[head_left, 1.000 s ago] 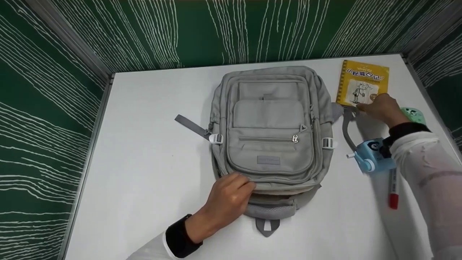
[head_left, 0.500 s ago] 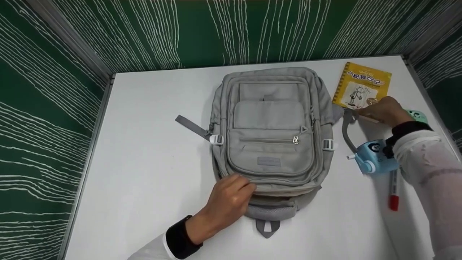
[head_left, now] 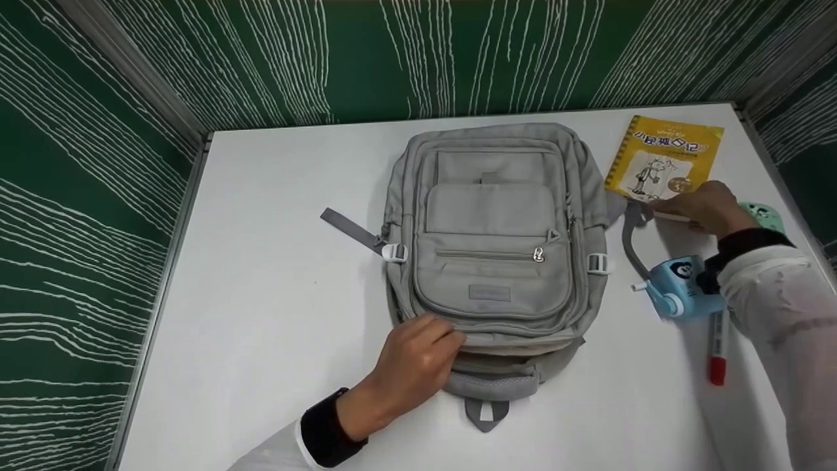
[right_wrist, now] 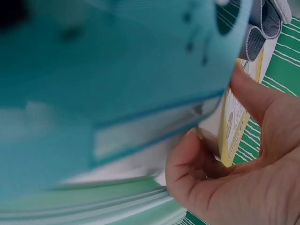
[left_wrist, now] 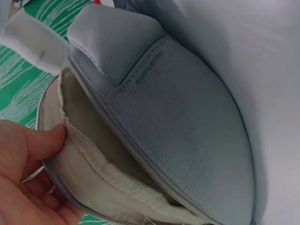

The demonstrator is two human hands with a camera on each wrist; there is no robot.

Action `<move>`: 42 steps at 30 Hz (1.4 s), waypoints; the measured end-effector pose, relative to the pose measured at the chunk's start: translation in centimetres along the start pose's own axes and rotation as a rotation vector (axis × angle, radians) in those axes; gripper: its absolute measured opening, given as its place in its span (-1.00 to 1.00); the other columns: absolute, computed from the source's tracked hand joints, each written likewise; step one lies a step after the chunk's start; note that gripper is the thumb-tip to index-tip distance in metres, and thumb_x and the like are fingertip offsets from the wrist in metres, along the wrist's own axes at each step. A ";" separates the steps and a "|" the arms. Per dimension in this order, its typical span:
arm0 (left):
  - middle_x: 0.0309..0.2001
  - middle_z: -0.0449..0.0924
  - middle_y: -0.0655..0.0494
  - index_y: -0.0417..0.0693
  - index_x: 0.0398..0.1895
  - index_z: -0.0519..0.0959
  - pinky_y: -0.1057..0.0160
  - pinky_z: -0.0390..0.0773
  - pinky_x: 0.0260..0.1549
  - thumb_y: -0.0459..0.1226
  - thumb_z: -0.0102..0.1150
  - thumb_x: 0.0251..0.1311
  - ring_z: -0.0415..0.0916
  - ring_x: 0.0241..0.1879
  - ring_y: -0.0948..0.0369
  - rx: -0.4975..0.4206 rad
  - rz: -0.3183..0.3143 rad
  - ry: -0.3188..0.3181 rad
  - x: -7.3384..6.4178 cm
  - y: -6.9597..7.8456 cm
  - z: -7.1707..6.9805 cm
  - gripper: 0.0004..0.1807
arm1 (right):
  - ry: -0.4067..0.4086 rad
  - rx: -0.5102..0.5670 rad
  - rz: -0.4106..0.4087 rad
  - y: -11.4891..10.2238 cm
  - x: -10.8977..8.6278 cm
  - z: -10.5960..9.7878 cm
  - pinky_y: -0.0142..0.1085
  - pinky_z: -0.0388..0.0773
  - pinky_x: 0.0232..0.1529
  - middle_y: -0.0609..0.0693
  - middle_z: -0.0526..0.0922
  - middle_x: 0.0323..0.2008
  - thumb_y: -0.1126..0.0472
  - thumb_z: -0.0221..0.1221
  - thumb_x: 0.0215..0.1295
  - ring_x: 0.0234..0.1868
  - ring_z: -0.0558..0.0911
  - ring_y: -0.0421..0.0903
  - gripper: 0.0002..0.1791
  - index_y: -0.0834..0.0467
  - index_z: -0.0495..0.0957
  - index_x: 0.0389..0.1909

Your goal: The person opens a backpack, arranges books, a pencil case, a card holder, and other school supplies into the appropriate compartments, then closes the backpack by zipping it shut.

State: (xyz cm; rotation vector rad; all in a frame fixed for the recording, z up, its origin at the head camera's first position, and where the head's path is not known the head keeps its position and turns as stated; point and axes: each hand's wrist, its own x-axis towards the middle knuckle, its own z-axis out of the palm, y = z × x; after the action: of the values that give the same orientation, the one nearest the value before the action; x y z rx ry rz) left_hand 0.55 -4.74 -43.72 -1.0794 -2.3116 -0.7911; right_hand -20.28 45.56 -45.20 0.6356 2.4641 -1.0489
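Note:
A grey backpack [head_left: 490,209] lies in the middle of the white table, its top opening toward the person. My left hand [head_left: 418,356] grips the upper edge of that opening; in the left wrist view its thumb and fingers pinch the beige lining [left_wrist: 93,159], holding the zipped mouth apart. To the right of the bag is a yellow book [head_left: 680,147] with a cartoon cover. My right hand [head_left: 709,208] pinches the book's near edge, which looks slightly raised. In the right wrist view a blue crank pencil sharpener [right_wrist: 117,70] hides part of the fingers.
On the white table [head_left: 261,340], the sharpener stands below the right wrist, beside a loose backpack strap [head_left: 629,242]. A red-capped marker [head_left: 718,366] lies nearer the person. A green object [head_left: 768,214] is partly hidden behind the right hand. Green walls enclose the table.
The book has turned slightly clockwise and shifted a little right and nearer, with the right hand moving along at its near edge. The left hand keeps its grip on the bag.

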 end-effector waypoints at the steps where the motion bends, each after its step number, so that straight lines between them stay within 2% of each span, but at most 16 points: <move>1: -0.40 0.59 0.09 -0.15 -0.33 0.75 0.27 0.58 -0.40 -0.57 0.28 0.16 0.54 -0.41 0.20 0.000 0.002 0.004 0.0 0.0 0.0 -0.82 | 0.002 0.026 0.015 0.1 0.0 -0.1 -0.15 0.58 -0.14 0.13 0.48 0.00 -0.25 0.31 0.35 -0.08 0.52 0.04 -0.09 0.33 0.29 0.41; 4: -0.40 0.61 0.10 -0.15 -0.33 0.76 0.29 0.61 -0.40 -0.56 0.29 0.16 0.57 -0.41 0.21 0.000 0.007 0.012 0.2 0.0 -0.1 -0.82 | -0.005 0.131 0.042 0.2 0.0 -0.3 -0.23 0.67 -0.13 -0.07 0.62 -0.20 -0.15 0.23 0.47 -0.21 0.67 -0.12 -0.22 0.34 0.27 0.40; 7: -0.40 0.63 0.10 -0.15 -0.33 0.76 0.30 0.64 -0.39 -0.55 0.30 0.16 0.61 -0.39 0.22 0.002 0.004 0.019 0.3 -0.1 -0.2 -0.83 | -0.011 0.263 0.066 0.2 -0.2 -0.7 -0.25 0.71 -0.09 -0.21 0.64 -0.38 -0.07 0.18 0.53 -0.28 0.75 -0.16 -0.48 0.19 0.34 0.25; 10: -0.40 0.67 0.11 -0.15 -0.34 0.76 0.31 0.66 -0.39 -0.56 0.30 0.14 0.65 -0.39 0.23 0.006 0.000 0.027 0.4 -0.1 -0.2 -0.82 | -0.009 0.380 0.065 -0.1 -0.6 -1.1 -0.25 0.71 -0.05 -0.26 0.65 -0.39 -0.03 0.17 0.55 -0.26 0.77 -0.15 -0.64 0.03 0.36 0.17; 13: -0.39 0.71 0.11 -0.14 -0.35 0.75 0.32 0.67 -0.39 -0.57 0.30 0.11 0.66 -0.40 0.23 0.013 0.000 0.039 0.4 -0.2 -0.3 -0.80 | -0.010 0.455 0.042 -0.4 -1.0 -1.4 -0.24 0.71 -0.02 -0.26 0.64 -0.30 0.02 0.15 0.57 -0.23 0.78 -0.14 -0.56 -0.01 0.35 0.36; 16: -0.39 0.73 0.11 -0.14 -0.36 0.76 0.32 0.68 -0.41 -0.57 0.31 0.07 0.67 -0.42 0.23 0.022 0.000 0.054 0.5 -0.3 -0.3 -0.80 | -0.017 0.548 0.024 -0.6 -1.5 -1.5 -0.21 0.72 -0.03 -0.21 0.66 -0.25 0.09 0.11 0.60 -0.22 0.80 -0.10 -0.45 0.01 0.25 0.51; 23: -0.41 0.72 0.09 -0.15 -0.35 0.76 0.31 0.66 -0.51 -0.57 0.33 0.05 0.66 -0.46 0.21 0.025 -0.004 0.078 1.3 -0.5 -0.5 -0.82 | 0.012 0.837 0.009 -0.3 -3.1 -2.3 -0.21 0.73 -0.11 -0.09 0.69 -0.22 0.15 0.04 0.63 -0.24 0.82 -0.03 -0.39 -0.06 0.12 0.59; 26: -0.40 0.72 0.08 -0.16 -0.36 0.75 0.31 0.66 -0.51 -0.56 0.34 0.03 0.66 -0.47 0.20 0.020 0.002 0.091 1.7 -0.6 -0.6 -0.82 | 0.081 0.916 -0.017 0.0 -4.0 -2.7 -0.20 0.74 -0.13 -0.09 0.66 -0.05 0.14 0.06 0.63 -0.24 0.83 -0.02 -0.34 -0.11 0.10 0.63; 31: -0.42 0.72 0.08 -0.17 -0.38 0.74 0.30 0.67 -0.47 -0.58 0.35 -0.03 0.67 -0.46 0.19 0.014 0.012 0.123 2.3 -0.8 -0.7 -0.81 | 0.168 1.058 -0.056 0.7 -5.7 -2.8 -0.21 0.73 -0.12 -0.10 0.53 0.25 0.07 0.13 0.59 -0.18 0.82 0.01 -0.37 -0.20 0.19 0.58; 34: -0.43 0.72 0.07 -0.19 -0.38 0.75 0.29 0.69 -0.45 -0.59 0.33 -0.04 0.69 -0.46 0.18 -0.004 0.007 0.137 2.7 -1.0 -0.9 -0.80 | 0.152 1.155 -0.098 1.4 -7.0 -2.5 -0.22 0.73 -0.08 -0.09 0.53 0.30 0.07 0.17 0.56 -0.13 0.81 0.04 -0.39 -0.19 0.25 0.54; 38: -0.47 0.71 0.06 -0.21 -0.40 0.75 0.27 0.69 -0.46 -0.59 0.31 -0.05 0.69 -0.48 0.18 -0.026 0.003 0.156 3.3 -1.2 -0.9 -0.82 | 0.111 1.205 -0.157 2.5 -8.7 -1.4 -0.26 0.73 -0.09 -0.04 0.58 0.26 0.07 0.23 0.50 -0.16 0.79 0.04 -0.40 -0.11 0.35 0.51; 42: -0.50 0.70 0.07 -0.22 -0.41 0.75 0.26 0.68 -0.49 -0.58 0.30 -0.05 0.68 -0.51 0.19 -0.045 -0.011 0.166 3.9 -1.5 -1.0 -0.82 | 0.048 1.274 -0.163 3.5 -10.6 -0.1 -0.27 0.73 -0.10 0.01 0.65 0.20 0.08 0.30 0.43 -0.23 0.76 0.05 -0.44 -0.08 0.46 0.42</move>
State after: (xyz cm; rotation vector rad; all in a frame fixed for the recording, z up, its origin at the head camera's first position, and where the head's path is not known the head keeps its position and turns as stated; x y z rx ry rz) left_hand -2.76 -4.10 -41.03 -0.9816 -2.1720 -0.9050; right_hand -9.70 45.08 -41.75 0.7609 1.6075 -2.6572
